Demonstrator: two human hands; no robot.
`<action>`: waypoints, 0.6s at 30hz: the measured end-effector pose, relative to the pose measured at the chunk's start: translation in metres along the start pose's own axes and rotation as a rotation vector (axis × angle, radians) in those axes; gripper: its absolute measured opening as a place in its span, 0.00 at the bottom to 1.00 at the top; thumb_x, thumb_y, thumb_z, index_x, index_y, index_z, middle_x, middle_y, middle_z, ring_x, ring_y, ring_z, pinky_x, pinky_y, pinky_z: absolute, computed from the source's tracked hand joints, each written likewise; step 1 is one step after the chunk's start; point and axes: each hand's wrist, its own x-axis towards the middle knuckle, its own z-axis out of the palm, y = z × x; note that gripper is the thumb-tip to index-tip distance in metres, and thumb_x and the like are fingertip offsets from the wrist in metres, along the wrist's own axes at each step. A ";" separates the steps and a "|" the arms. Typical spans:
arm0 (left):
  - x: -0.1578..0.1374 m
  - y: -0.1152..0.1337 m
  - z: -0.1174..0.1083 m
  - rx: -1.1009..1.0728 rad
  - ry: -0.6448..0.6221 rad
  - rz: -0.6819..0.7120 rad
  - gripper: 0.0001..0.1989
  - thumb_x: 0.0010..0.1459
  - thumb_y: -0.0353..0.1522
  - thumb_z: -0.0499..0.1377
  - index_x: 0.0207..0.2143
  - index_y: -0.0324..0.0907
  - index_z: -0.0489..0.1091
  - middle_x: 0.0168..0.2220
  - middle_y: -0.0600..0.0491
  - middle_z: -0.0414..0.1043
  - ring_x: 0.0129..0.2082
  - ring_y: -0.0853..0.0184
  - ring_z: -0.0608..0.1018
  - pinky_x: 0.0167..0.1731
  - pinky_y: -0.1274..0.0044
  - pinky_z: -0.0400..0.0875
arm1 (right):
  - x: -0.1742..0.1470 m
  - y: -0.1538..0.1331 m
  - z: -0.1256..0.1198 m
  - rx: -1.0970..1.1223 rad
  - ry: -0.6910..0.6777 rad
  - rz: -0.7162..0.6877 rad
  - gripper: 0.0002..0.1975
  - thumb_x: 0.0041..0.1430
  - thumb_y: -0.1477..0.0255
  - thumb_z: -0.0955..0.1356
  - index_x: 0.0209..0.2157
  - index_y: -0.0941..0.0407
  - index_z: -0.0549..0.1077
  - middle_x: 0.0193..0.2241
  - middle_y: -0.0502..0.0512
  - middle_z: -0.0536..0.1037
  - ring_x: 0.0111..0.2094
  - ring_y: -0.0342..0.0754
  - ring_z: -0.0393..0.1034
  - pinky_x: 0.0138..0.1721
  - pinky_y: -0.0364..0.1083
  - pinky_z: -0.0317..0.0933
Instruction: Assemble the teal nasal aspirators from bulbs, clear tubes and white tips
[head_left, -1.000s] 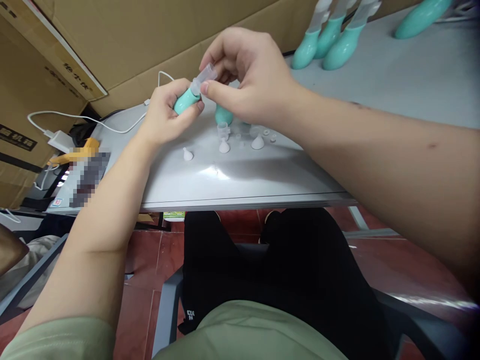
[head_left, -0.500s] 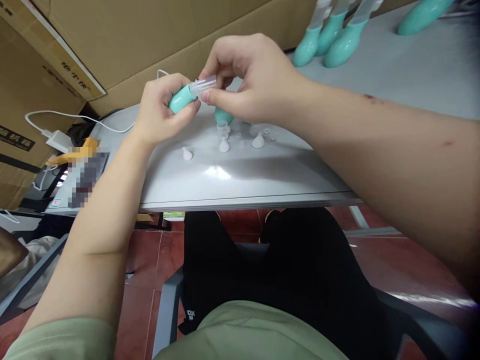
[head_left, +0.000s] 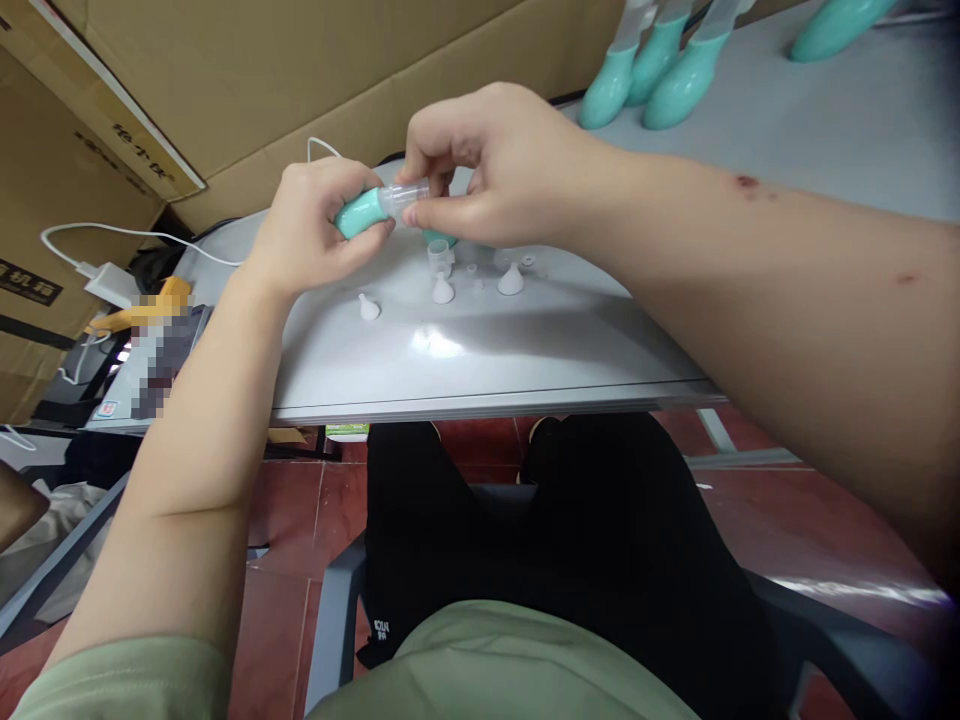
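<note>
My left hand (head_left: 296, 225) is wrapped round a teal squeeze bulb (head_left: 358, 214), held above the grey table. A clear plastic tube (head_left: 397, 200) sits at the bulb's open end, and the thumb and fingers of my right hand (head_left: 502, 165) pinch its far end. Below my hands lie a small clear cup-like piece (head_left: 439, 258) and three white cone-shaped tips: a left one (head_left: 369, 308), a middle one (head_left: 443, 289) and a right one (head_left: 511, 280). Another teal piece (head_left: 439, 238) shows partly behind my right hand.
Several teal bulbs with clear tubes (head_left: 679, 85) stand at the back right, and another bulb (head_left: 840, 28) lies farther right. A cardboard wall (head_left: 315, 70) borders the table's back. On the left are a white charger (head_left: 112, 285), its cable and a yellow object (head_left: 174, 295).
Both hands have shifted slightly down in the picture with the bulb and tube, which now lie closer to level. The grip of each hand stays the same.
</note>
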 end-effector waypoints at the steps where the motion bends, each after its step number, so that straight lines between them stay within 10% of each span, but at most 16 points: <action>1: 0.000 -0.002 0.001 -0.002 0.000 0.013 0.13 0.64 0.45 0.77 0.35 0.53 0.78 0.32 0.52 0.80 0.38 0.53 0.82 0.48 0.56 0.81 | 0.000 -0.001 0.000 -0.010 -0.009 0.004 0.21 0.60 0.94 0.76 0.35 0.53 0.73 0.33 0.44 0.78 0.37 0.45 0.70 0.42 0.47 0.61; 18: 0.005 0.001 0.006 0.092 0.004 0.243 0.11 0.58 0.43 0.64 0.33 0.52 0.66 0.28 0.51 0.65 0.30 0.53 0.75 0.36 0.56 0.71 | -0.003 -0.024 -0.010 -0.195 -0.154 0.091 0.19 0.74 0.91 0.76 0.39 0.54 0.72 0.35 0.47 0.73 0.39 0.48 0.65 0.46 0.50 0.57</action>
